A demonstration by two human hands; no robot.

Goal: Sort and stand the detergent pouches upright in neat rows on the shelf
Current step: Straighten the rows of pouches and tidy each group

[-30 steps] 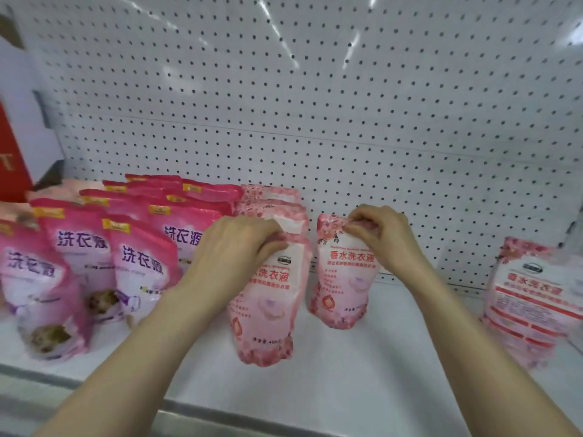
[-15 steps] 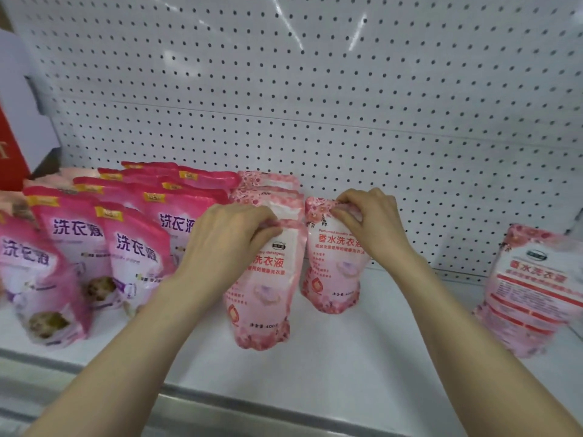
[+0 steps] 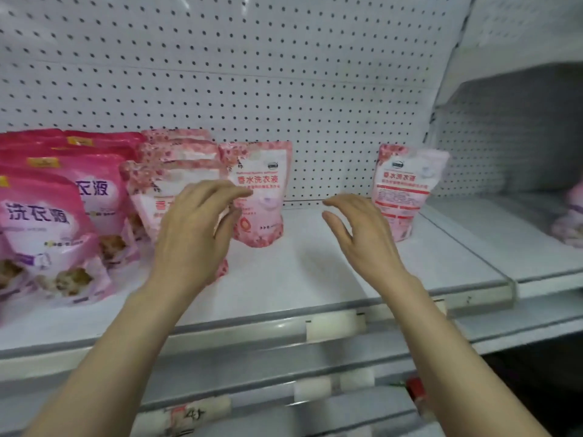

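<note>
2 hands hover over the shelf, fingers loosely spread and holding nothing: the left hand in front of the front pouch of a pale pink row, the right hand above bare shelf. 1 middle pouch stands upright at 1 o'clock from the left hand. The far pouch stands at 1 o'clock from the right hand by the pegboard, with dark pink pouches in rows at 9 o'clock.

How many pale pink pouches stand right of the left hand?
2. The middle pouch stands just past the left hand; the right pouch stands farther right, beyond the right hand. A blur on the next shelf may be another.
</note>
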